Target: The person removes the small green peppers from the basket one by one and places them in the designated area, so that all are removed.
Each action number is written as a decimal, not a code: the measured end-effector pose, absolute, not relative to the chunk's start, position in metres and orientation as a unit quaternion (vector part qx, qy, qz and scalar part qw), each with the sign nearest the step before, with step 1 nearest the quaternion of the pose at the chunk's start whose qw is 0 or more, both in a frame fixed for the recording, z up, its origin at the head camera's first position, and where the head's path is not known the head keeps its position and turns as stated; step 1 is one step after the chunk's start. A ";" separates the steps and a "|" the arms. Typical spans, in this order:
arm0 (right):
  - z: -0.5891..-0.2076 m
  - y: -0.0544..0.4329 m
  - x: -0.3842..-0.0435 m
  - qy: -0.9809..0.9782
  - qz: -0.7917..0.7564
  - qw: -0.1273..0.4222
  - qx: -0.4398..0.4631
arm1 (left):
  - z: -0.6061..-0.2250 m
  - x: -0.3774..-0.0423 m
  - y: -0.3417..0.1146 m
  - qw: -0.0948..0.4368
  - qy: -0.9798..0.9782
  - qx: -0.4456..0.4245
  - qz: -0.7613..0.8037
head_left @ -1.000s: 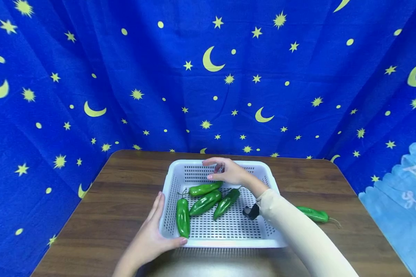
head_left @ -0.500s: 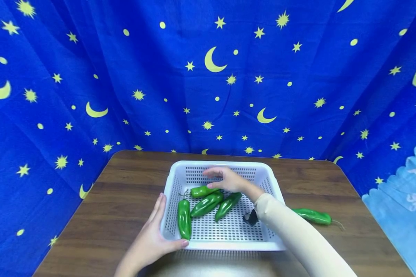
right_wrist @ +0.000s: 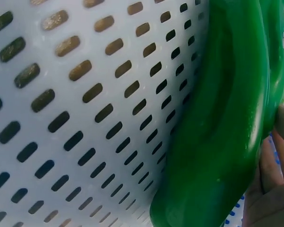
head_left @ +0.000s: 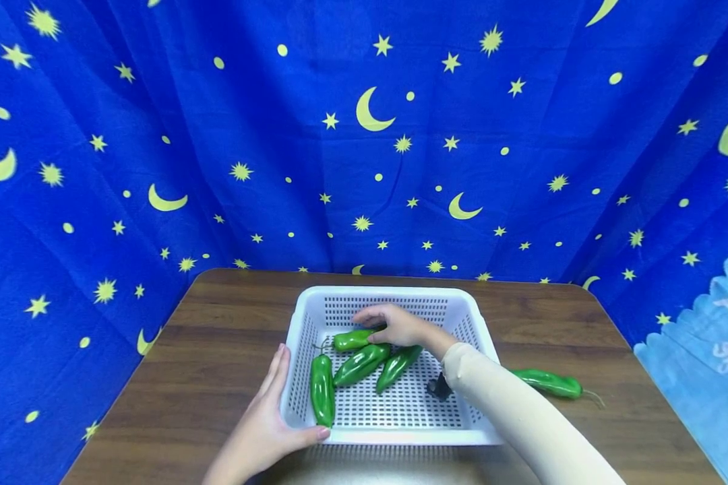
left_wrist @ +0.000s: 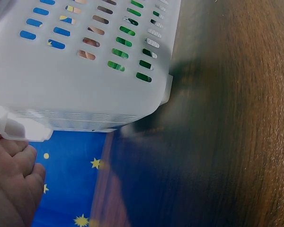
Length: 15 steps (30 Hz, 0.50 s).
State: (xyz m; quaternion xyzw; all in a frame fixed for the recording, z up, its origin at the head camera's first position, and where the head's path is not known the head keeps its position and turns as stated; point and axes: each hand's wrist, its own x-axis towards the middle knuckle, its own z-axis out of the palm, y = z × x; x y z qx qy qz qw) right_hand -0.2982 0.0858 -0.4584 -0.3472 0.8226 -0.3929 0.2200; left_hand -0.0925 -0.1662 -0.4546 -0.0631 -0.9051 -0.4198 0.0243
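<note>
A white perforated plastic basket (head_left: 412, 434) sits on the table, with several glossy green peppers inside. My left hand (head_left: 263, 421) holds its front left corner, the thumb on the front rim and the fingers along the left side. In the left wrist view, part of the left hand (left_wrist: 14, 182) is beneath the rim. Inside the basket, my right hand (head_left: 400, 327) is around the right end of the rearmost pepper (head_left: 350, 340), its thumb touching it and its fingers spread behind. A nearer green pepper (right_wrist: 222, 123) fills much of the right wrist view, beside the right hand (right_wrist: 274, 184).
Another green pepper (head_left: 549, 382) lies on the brown wooden table (head_left: 218, 337) to the right of the basket, partly behind the right sleeve (head_left: 509, 404). A black wrist camera (head_left: 439, 389) is on the right wrist. A blue curtain (head_left: 279, 135) with stars and moons stands behind.
My right hand has lowered from above the peppers to the rearmost one. The left hand keeps its place on the basket corner, and the peppers lie as before.
</note>
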 end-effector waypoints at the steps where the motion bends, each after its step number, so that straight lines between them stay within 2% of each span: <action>1: -0.458 0.086 -0.298 0.823 -0.390 0.222 -0.348 | -0.454 -0.092 -0.166 0.025 -0.905 -0.064 -0.420; 15: -0.458 0.083 -0.292 0.858 -0.293 0.206 -0.367 | -0.454 -0.092 -0.167 0.026 -0.906 -0.064 -0.417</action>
